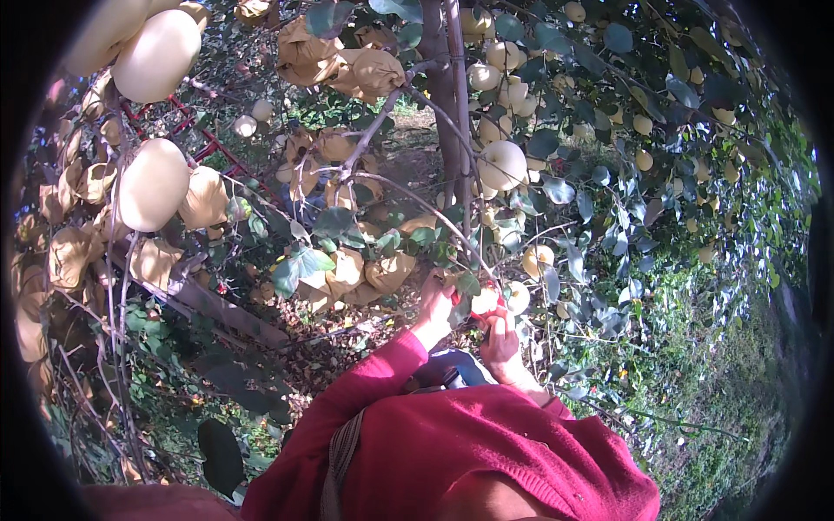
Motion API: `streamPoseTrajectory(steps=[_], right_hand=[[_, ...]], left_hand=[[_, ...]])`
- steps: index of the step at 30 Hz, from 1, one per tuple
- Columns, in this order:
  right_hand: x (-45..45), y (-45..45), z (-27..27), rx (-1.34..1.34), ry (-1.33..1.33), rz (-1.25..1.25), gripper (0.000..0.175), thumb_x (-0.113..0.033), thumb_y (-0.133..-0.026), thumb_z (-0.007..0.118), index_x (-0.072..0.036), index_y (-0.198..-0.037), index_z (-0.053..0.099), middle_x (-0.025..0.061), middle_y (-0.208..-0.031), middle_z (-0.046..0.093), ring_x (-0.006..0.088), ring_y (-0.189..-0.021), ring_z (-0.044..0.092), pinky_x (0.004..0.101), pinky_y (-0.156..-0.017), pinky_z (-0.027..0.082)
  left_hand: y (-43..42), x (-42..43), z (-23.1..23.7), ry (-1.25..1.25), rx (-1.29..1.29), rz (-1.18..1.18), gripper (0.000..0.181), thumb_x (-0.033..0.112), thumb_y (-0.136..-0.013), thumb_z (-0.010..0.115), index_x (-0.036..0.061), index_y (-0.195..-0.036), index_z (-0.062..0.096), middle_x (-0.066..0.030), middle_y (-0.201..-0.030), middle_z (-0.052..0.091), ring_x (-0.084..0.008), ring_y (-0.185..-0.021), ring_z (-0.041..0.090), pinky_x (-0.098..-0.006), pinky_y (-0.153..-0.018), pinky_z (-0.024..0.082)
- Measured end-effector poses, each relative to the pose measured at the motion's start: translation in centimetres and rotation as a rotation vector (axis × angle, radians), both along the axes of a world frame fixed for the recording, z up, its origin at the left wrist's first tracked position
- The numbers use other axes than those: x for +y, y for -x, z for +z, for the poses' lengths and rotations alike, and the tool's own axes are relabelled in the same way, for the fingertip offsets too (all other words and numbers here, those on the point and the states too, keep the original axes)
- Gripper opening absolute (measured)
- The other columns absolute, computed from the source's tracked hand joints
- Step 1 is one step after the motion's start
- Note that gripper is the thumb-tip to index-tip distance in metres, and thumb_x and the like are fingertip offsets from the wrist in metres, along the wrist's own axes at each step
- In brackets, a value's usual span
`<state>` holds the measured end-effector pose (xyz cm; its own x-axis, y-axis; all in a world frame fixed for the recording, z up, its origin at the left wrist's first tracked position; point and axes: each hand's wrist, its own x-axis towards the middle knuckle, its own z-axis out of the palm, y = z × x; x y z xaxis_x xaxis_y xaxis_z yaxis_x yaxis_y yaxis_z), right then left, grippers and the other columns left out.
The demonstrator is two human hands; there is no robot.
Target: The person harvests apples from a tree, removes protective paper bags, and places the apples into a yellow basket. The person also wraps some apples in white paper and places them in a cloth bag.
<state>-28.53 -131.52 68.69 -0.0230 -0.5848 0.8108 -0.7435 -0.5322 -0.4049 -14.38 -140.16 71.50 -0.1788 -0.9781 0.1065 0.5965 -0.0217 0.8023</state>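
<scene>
My right hand [500,342] is raised at a pale yellow apple [485,301] on the tree. Something red, perhaps a tool or wrapping, lies against this apple and my right fingers, which close on it; its kind is unclear. My left hand [436,306] is up beside the same apple, on its left, among leaves with a bit of red at the fingertips. Leaves partly hide what the left fingers touch. Another pale apple [518,297] hangs just right of my right hand, and one more apple [538,260] sits above it.
Brown paper-bagged fruits [389,270] hang left of my hands. Large pale apples [155,185] hang at the upper left. A tree trunk [440,98] stands ahead, with a thin branch [430,208] crossing above my hands. A red metal frame [208,143] shows behind the left foliage.
</scene>
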Motion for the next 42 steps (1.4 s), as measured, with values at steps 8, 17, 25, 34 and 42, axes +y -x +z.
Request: streamPoseTrajectory(steps=[8, 17, 25, 34, 42], right_hand=[[1.7, -0.4, 0.5, -0.036, -0.241, 0.138, 0.014, 0.004, -0.085, 0.055, 0.0, -0.098, 0.054, 0.0203, -0.101, 0.057, 0.0378, -0.088, 0.059, 0.0424, -0.075, 0.052], [1.4, 0.6, -1.4, 0.304, -0.154, 0.145, 0.028, -0.007, -0.079, 0.059, 0.0, -0.106, 0.06, 0.0149, -0.112, 0.06, 0.0322, -0.099, 0.06, 0.0436, -0.083, 0.05], [1.4, -2.3, -0.6, -0.029, -0.49, 0.155, 0.03, -0.006, -0.083, 0.063, 0.0, -0.111, 0.054, 0.0186, -0.106, 0.061, 0.0352, -0.096, 0.061, 0.0393, -0.08, 0.05], [1.2, -4.4, 1.8, -1.259, -1.276, 0.701, 0.018, 0.0, -0.09, 0.053, 0.0, -0.106, 0.06, 0.011, -0.085, 0.068, 0.0188, -0.068, 0.067, 0.0299, -0.051, 0.052], [1.3, -3.9, 2.1, -1.089, -1.269, 1.036, 0.031, 0.006, -0.086, 0.051, 0.005, -0.116, 0.056, 0.0218, -0.114, 0.064, 0.0272, -0.111, 0.063, 0.0368, -0.096, 0.05]], left_hand=[[-2.0, -1.6, -2.6, -0.025, 0.081, -0.132, 0.029, 0.002, -0.088, 0.056, 0.0028, -0.116, 0.055, -0.0095, -0.1, 0.064, -0.0188, -0.085, 0.065, -0.033, -0.074, 0.057], [-2.4, -0.3, -1.5, 0.084, -0.628, -0.149, 0.031, 0.021, -0.095, 0.058, 0.0061, -0.123, 0.059, -0.0081, -0.115, 0.062, -0.0178, -0.091, 0.063, -0.0299, -0.079, 0.053], [-3.4, 3.6, -0.8, -0.057, -0.447, -0.297, 0.037, 0.005, -0.091, 0.05, 0.0034, -0.127, 0.056, -0.0051, -0.106, 0.067, -0.0132, -0.089, 0.064, -0.0275, -0.072, 0.051], [-7.0, 7.3, 1.9, 0.199, -0.772, -0.522, 0.088, 0.018, -0.074, 0.08, -0.0029, -0.144, 0.032, -0.0159, -0.129, 0.056, -0.0239, -0.117, 0.055, -0.0368, -0.102, 0.043], [-13.5, 9.4, 1.9, 0.196, -0.639, -0.211, 0.054, -0.012, -0.077, 0.06, -0.0015, -0.129, 0.05, -0.0097, -0.112, 0.064, -0.0192, -0.1, 0.065, -0.0309, -0.083, 0.055]])
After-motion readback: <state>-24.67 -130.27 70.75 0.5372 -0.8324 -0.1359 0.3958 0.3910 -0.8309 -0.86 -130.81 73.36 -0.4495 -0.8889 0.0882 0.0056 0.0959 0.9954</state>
